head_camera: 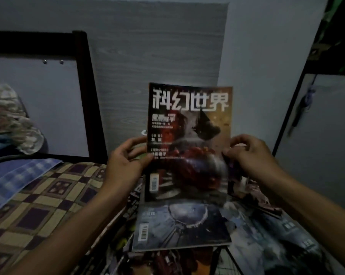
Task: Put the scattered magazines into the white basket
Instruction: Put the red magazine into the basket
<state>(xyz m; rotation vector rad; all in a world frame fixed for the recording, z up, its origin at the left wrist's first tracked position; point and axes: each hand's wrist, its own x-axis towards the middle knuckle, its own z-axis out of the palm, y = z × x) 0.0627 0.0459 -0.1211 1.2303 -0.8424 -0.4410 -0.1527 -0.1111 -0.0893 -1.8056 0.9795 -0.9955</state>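
Note:
I hold a magazine (189, 139) with a red and orange cover and large white title characters upright in front of me. My left hand (126, 161) grips its left edge and my right hand (253, 153) pinches its right edge. Below it lies a grey-blue magazine (181, 225) on top of a loose pile. More magazines spread out at the right (271, 241) and at the bottom (167, 262). I see no white basket in this dim view.
A bed with a brown checkered cover (42, 205) and a blue plaid cloth (14, 179) fills the left. A dark headboard frame (86, 92) and a grey wood-grain panel (157, 46) stand behind. A dark metal frame (294, 108) rises at the right.

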